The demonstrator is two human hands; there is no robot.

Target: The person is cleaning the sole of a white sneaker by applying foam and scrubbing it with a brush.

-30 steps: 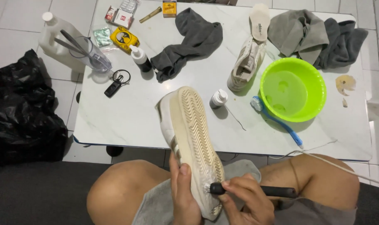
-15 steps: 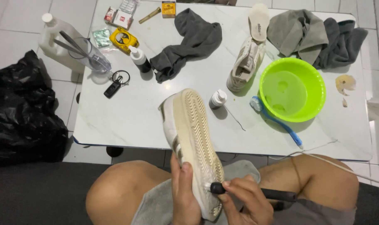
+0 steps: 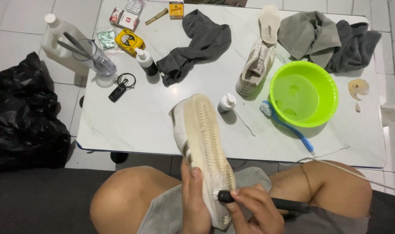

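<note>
Bright, even daylight-like light fills the scene, soft rather than harsh. The white table (image 3: 132,125) reflects it with a mild sheen but no blown-out glare. Shadows are short and faint: a soft one lies under the green bowl (image 3: 303,93) on its near side, another beside the small white bottle (image 3: 226,103). The black bag (image 3: 24,117) at the left swallows detail in its folds. Focus is sharp across the table; the hands at the near edge look slightly soft. Straight table edges bow a little toward the corners.
</note>
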